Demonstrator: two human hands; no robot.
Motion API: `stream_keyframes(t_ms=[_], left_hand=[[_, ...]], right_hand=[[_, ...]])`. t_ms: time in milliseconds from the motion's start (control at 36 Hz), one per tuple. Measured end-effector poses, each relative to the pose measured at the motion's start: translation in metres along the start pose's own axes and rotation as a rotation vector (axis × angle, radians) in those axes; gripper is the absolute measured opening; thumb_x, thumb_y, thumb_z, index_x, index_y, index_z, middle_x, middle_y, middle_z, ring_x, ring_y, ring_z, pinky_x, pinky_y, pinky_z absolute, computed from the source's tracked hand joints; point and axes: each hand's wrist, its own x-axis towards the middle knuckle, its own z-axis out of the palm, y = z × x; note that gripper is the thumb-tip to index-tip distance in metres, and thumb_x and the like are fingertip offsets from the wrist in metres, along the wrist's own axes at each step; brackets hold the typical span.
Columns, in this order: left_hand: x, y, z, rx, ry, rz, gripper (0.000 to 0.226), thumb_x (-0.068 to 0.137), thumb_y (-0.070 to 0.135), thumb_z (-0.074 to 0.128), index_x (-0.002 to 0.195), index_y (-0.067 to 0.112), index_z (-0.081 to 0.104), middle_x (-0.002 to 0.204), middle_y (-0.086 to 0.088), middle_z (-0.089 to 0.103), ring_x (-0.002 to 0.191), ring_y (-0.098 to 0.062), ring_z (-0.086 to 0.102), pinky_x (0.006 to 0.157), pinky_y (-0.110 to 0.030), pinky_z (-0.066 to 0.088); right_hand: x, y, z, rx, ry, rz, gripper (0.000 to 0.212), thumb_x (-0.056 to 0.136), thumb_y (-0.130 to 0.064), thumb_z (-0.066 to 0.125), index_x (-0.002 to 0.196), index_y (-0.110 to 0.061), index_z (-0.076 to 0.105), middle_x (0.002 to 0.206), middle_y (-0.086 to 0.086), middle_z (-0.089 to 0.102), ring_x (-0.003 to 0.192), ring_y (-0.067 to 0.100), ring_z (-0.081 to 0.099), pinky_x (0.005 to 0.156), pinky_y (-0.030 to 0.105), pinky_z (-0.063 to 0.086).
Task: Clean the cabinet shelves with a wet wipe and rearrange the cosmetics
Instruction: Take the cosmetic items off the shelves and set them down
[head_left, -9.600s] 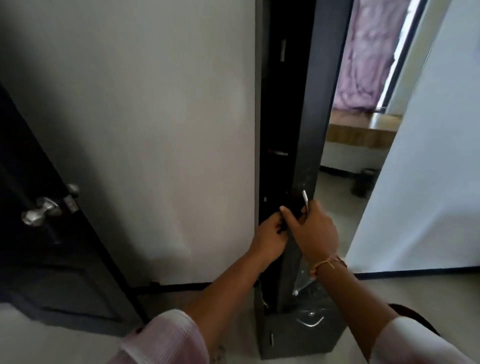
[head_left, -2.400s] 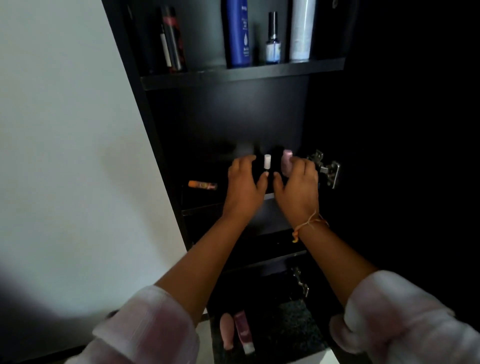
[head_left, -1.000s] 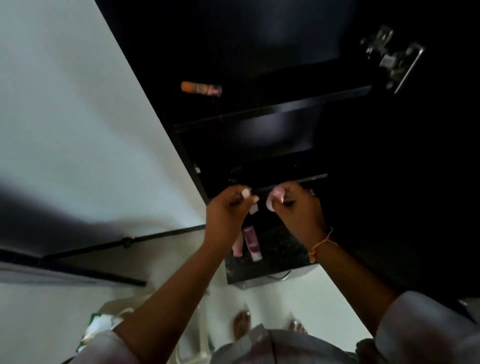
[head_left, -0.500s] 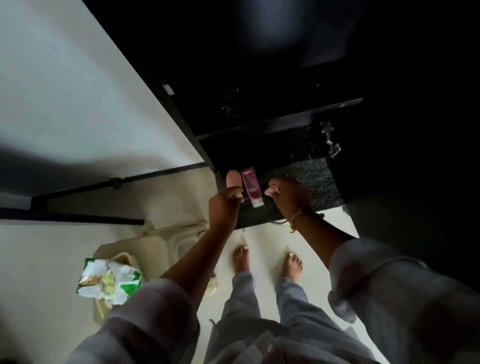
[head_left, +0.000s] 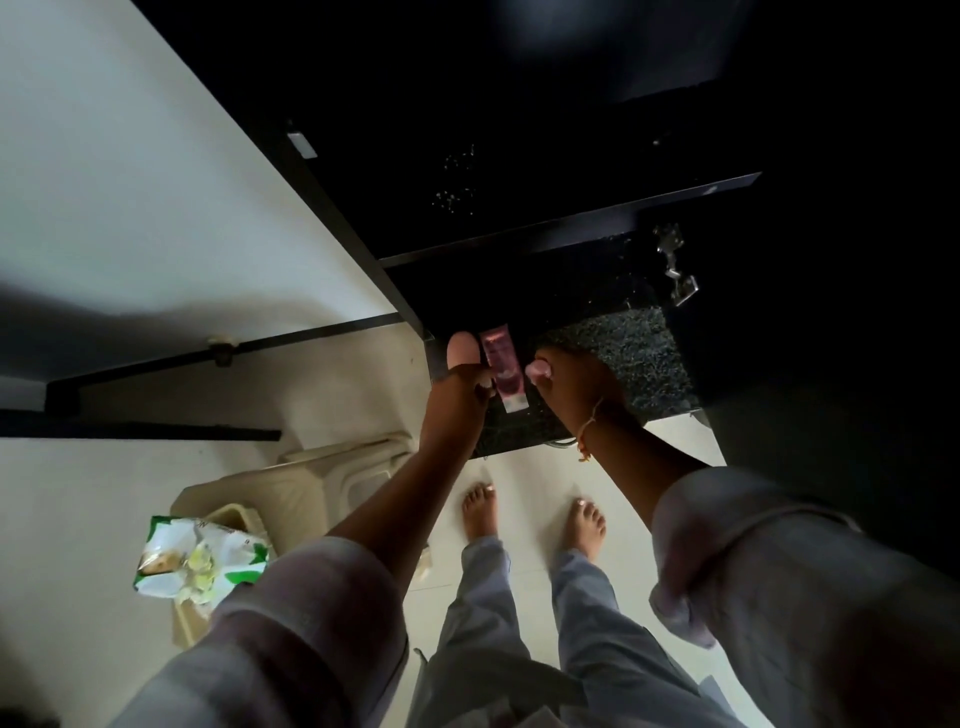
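Note:
I look down into the open black cabinet (head_left: 571, 234). Its bottom shelf (head_left: 634, 353) is dark and speckled. A peach tube (head_left: 461, 349) and a pink tube (head_left: 503, 371) lie side by side at that shelf's front left. My left hand (head_left: 457, 397) is low over the shelf, against the peach tube, with fingers curled on a small white-capped bottle that is mostly hidden. My right hand (head_left: 579, 384) is just right of the pink tube and pinches a small pink-capped item (head_left: 537, 371). A green and white wet wipe pack (head_left: 202, 556) lies at lower left.
The wipe pack rests on a cream plastic stool (head_left: 311, 488) left of my legs. My bare feet (head_left: 480, 512) stand on pale floor tiles in front of the cabinet. A metal hinge (head_left: 675, 265) sticks out on the right inner side. A white wall (head_left: 130, 182) is left.
Both hands came down from the middle shelf with the small items to the bottom shelf. My view tilted down, bringing the stool, the wipe pack and my feet into sight.

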Motion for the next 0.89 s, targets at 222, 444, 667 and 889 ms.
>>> stream_keyframes(t_ms=[222, 444, 667, 889], left_hand=[[0.01, 0.002, 0.003, -0.044, 0.006, -0.021, 0.019, 0.086, 0.009, 0.063, 0.098, 0.021, 0.073, 0.097, -0.006, 0.072, 0.083, -0.019, 0.066, 0.061, -0.01, 0.037], [0.013, 0.004, 0.007, -0.109, 0.028, -0.026, 0.017, 0.09, 0.015, 0.062, 0.107, 0.016, 0.062, 0.096, 0.0, 0.066, 0.081, -0.013, 0.061, 0.057, -0.005, 0.036], [0.002, 0.01, -0.01, -0.128, 0.072, -0.012, 0.053, 0.077, 0.012, 0.077, 0.122, 0.012, 0.05, 0.115, -0.006, 0.059, 0.095, -0.01, 0.05, 0.065, -0.002, 0.035], [-0.021, 0.031, -0.046, -0.06, 0.107, 0.023, 0.053, 0.076, 0.015, 0.079, 0.123, 0.012, 0.054, 0.122, -0.01, 0.058, 0.115, -0.027, 0.053, 0.089, -0.022, 0.035]], right_hand=[[0.01, -0.01, 0.006, 0.048, -0.004, 0.036, 0.018, 0.093, -0.025, 0.061, 0.099, -0.008, 0.064, 0.096, 0.015, 0.069, 0.092, 0.034, 0.065, 0.067, 0.025, 0.036], [0.01, -0.013, 0.005, 0.066, -0.066, 0.093, 0.029, 0.092, -0.027, 0.065, 0.111, -0.006, 0.061, 0.106, 0.017, 0.067, 0.102, 0.034, 0.064, 0.08, 0.035, 0.052], [-0.003, -0.015, -0.018, -0.03, -0.109, 0.084, 0.052, 0.091, -0.044, 0.06, 0.133, -0.017, 0.048, 0.125, 0.014, 0.057, 0.108, 0.036, 0.06, 0.081, 0.039, 0.051], [-0.026, -0.028, -0.06, -0.077, -0.002, 0.05, 0.052, 0.092, -0.047, 0.056, 0.135, -0.019, 0.046, 0.138, 0.01, 0.046, 0.117, 0.033, 0.055, 0.086, 0.041, 0.054]])
